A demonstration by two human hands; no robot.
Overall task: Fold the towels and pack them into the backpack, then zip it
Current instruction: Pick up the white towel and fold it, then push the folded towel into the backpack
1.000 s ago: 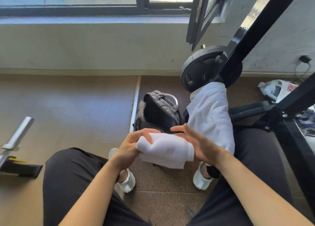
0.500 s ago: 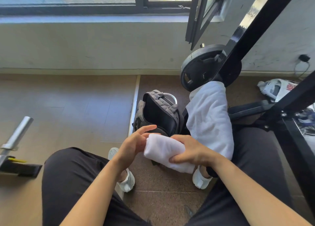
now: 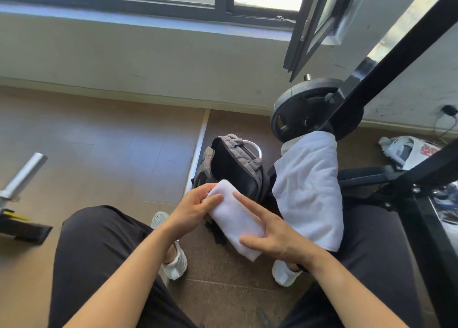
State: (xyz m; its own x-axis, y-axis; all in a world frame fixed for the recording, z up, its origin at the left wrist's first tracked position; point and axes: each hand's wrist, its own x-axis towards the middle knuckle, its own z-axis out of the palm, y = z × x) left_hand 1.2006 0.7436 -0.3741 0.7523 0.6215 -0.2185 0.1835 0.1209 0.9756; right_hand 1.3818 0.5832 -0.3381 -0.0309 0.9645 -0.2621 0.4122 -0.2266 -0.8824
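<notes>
- The folded towel (image 3: 233,216) is a thick, oblong roll of soft white terry. I hold it in the air above the floor (image 3: 99,154), slanting from the backpack's mouth toward my right knee.
- My left hand (image 3: 193,208) pinches its far end, with the thumb lying on top and the other fingers curled behind the cloth.
- My right hand (image 3: 275,236) lies against the near half, its fingers straight and slightly spread. The index finger stretches along the top of the roll and the thumb presses near its lower end. I cannot tell whether the remaining fingers reach underneath.
- The backpack (image 3: 235,164) is grey padded fabric with a dark, smooth lining. It stands open on the speckled brown floor, just behind the roll's far end.
- A second towel (image 3: 309,186), white with the same nap, hangs as a loose unfolded sheet just right of the backpack, its lower edge behind my right hand.
- Behind it, a round black weight plate (image 3: 300,109) sits on a glossy black metal frame.
</notes>
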